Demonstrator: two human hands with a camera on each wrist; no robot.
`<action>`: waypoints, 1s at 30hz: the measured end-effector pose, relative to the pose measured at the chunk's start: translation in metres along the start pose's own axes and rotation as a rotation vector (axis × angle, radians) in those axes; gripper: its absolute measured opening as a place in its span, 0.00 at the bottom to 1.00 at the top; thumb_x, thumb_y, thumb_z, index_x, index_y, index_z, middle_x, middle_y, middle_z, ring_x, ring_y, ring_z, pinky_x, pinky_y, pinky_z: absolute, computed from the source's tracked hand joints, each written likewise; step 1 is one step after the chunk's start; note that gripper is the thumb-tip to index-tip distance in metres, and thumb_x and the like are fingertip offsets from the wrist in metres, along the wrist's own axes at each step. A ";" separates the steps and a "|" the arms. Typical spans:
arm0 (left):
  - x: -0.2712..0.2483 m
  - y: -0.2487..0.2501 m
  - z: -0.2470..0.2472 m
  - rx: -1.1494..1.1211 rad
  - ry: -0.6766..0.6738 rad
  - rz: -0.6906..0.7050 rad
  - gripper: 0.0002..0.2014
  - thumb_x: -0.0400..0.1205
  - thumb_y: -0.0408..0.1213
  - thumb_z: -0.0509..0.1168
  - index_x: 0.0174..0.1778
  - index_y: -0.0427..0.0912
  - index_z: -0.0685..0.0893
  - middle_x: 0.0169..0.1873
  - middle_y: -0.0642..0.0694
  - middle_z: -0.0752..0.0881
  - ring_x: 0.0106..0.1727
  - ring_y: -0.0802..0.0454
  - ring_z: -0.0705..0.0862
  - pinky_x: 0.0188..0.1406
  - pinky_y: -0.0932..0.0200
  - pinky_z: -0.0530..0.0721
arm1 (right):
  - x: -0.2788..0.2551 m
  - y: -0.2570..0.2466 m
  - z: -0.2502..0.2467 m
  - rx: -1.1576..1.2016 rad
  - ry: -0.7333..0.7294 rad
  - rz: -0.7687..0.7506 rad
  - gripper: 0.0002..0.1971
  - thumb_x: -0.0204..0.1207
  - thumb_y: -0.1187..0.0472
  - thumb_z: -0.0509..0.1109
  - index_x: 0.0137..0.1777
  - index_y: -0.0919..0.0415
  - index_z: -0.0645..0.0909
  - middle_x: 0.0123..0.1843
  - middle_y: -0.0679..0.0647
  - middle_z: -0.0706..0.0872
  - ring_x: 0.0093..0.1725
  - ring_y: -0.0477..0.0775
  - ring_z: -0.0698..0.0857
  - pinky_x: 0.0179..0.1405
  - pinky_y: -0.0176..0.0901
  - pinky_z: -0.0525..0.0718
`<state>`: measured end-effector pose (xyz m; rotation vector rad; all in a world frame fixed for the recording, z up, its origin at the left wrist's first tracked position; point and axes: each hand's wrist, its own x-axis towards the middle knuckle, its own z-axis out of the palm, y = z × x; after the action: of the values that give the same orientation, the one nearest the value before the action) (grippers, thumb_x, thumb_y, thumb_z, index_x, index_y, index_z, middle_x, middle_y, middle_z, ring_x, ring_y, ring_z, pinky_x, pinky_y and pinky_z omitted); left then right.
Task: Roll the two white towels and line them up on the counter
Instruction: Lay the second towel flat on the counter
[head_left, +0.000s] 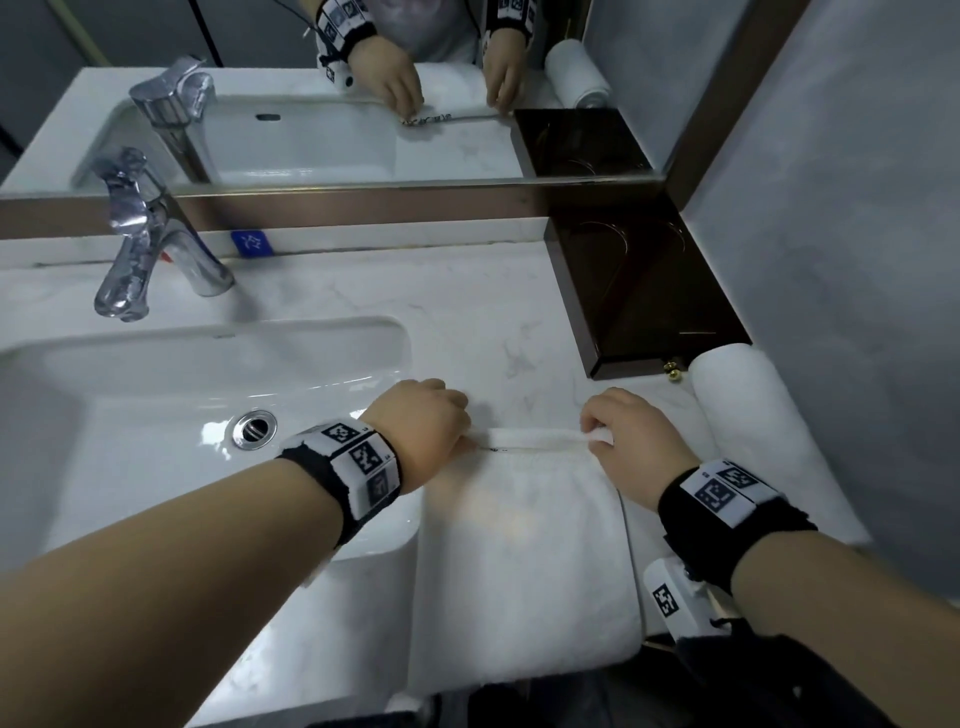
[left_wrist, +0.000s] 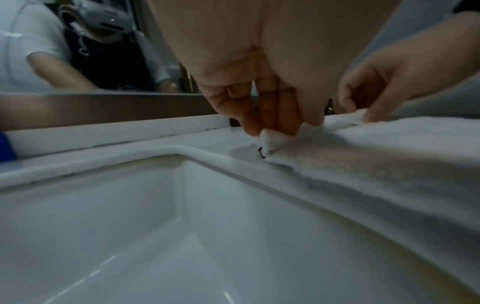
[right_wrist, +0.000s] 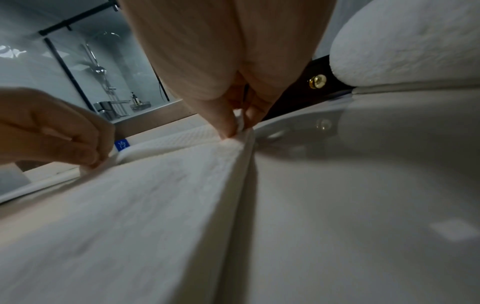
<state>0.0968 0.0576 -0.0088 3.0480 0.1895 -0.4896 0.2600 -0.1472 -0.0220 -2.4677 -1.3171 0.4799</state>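
Note:
A folded white towel (head_left: 524, 561) lies flat on the marble counter (head_left: 467, 322), its near end hanging over the front edge. My left hand (head_left: 431, 421) pinches the far left corner of this towel (left_wrist: 363, 164), and my right hand (head_left: 623, 431) pinches the far right corner (right_wrist: 130, 216). The far edge is lifted and turned over slightly between both hands. In the wrist views my left hand (left_wrist: 272, 115) and right hand (right_wrist: 233, 121) show fingertips closed on the cloth. A second white towel (head_left: 753, 415), rolled up, lies along the right wall (right_wrist: 405, 45).
The white sink basin (head_left: 156, 415) with its drain (head_left: 253, 428) is directly left of the towel. A chrome faucet (head_left: 150, 244) stands at the back left. A dark brown box (head_left: 649, 291) sits in the back right corner, under the mirror (head_left: 363, 93).

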 end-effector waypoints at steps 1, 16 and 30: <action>0.004 0.001 0.000 -0.039 0.007 -0.032 0.16 0.88 0.49 0.56 0.36 0.46 0.76 0.41 0.51 0.77 0.49 0.46 0.78 0.43 0.53 0.73 | 0.000 0.000 0.000 -0.003 -0.010 0.003 0.08 0.75 0.70 0.68 0.48 0.56 0.79 0.49 0.46 0.76 0.51 0.52 0.77 0.52 0.40 0.76; 0.029 0.012 -0.009 -0.238 0.012 0.013 0.08 0.79 0.38 0.66 0.54 0.49 0.83 0.47 0.51 0.85 0.49 0.45 0.83 0.42 0.57 0.77 | 0.014 0.003 -0.013 -0.048 -0.217 -0.001 0.06 0.72 0.64 0.71 0.48 0.54 0.83 0.50 0.46 0.75 0.49 0.49 0.79 0.50 0.37 0.76; 0.029 0.023 -0.009 0.166 0.000 0.292 0.16 0.80 0.27 0.55 0.59 0.45 0.79 0.51 0.48 0.82 0.54 0.45 0.75 0.50 0.53 0.75 | 0.012 0.012 -0.010 -0.177 0.086 -0.387 0.09 0.59 0.79 0.76 0.33 0.65 0.86 0.36 0.54 0.83 0.39 0.58 0.81 0.35 0.46 0.83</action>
<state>0.1301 0.0386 -0.0084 3.1550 -0.3075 -0.5061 0.2795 -0.1445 -0.0193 -2.2492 -1.8114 0.1666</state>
